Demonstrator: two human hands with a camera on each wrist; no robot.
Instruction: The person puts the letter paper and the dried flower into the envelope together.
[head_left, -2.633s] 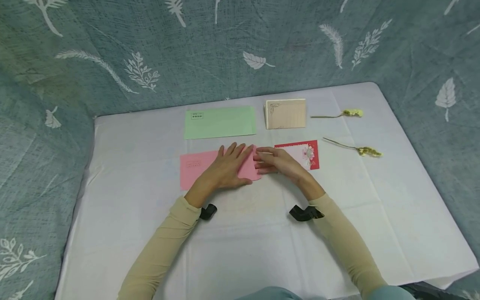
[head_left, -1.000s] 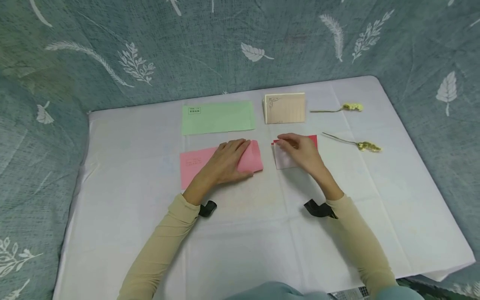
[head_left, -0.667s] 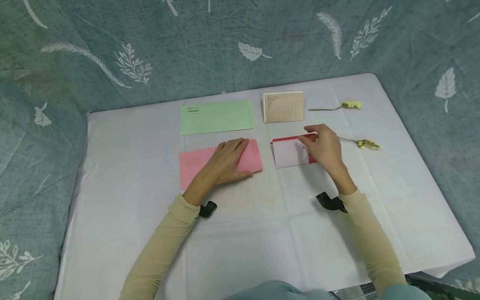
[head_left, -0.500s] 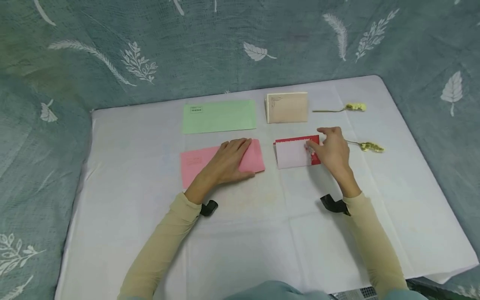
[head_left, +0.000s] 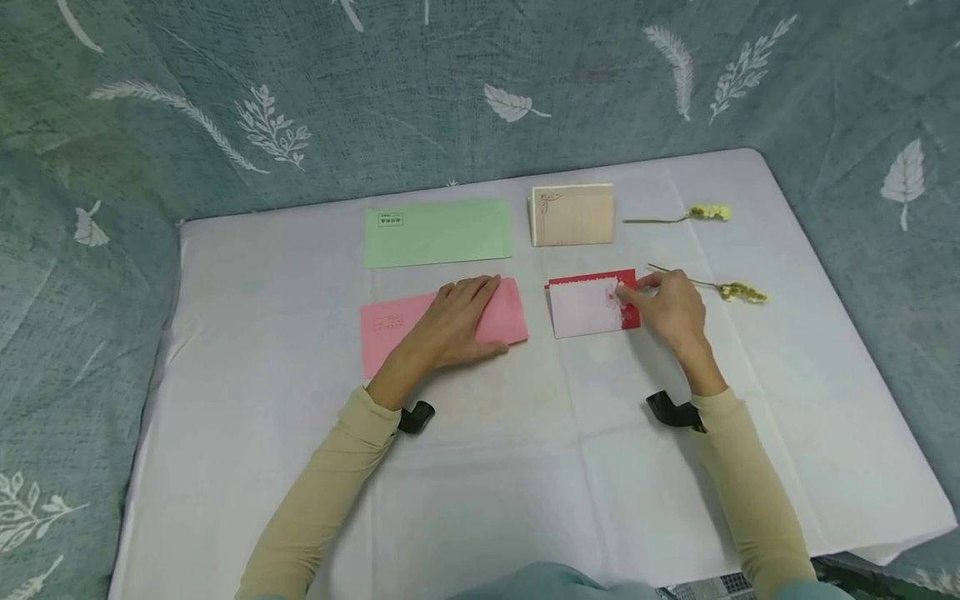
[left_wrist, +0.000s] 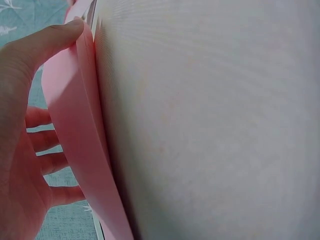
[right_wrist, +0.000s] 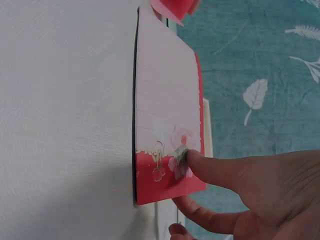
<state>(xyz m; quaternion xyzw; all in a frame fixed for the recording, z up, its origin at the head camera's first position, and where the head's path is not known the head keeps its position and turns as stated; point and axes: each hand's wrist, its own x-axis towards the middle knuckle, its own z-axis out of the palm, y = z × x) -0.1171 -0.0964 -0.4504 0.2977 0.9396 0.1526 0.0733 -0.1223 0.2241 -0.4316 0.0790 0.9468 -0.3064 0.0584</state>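
In the head view my left hand [head_left: 450,325] lies across the pink envelope [head_left: 393,327], fingers toward its far edge and thumb at its near edge. The left wrist view shows the thumb on the rim of the bowed envelope [left_wrist: 75,115], fingers along the opposite side. To its right lies a red-bordered, lined greeting card [head_left: 581,308] with a flower print. My right hand [head_left: 671,308] pinches the card's right end. In the right wrist view the thumb sits on the flowers of the card [right_wrist: 167,100], with a finger beneath its edge.
Farther back lie a green envelope [head_left: 438,233] and a stack of beige cards [head_left: 572,217]. Two dried yellow flower stems [head_left: 708,213] lie on the right, the nearer stem [head_left: 742,292] just beyond my right hand. A white cloth covers the table [head_left: 480,492]; patterned curtain stands behind.
My right hand has left the pink envelope's end, moved right over the card and now pinches its right end. My left hand has stayed on the envelope, its fingers drawn closer together.
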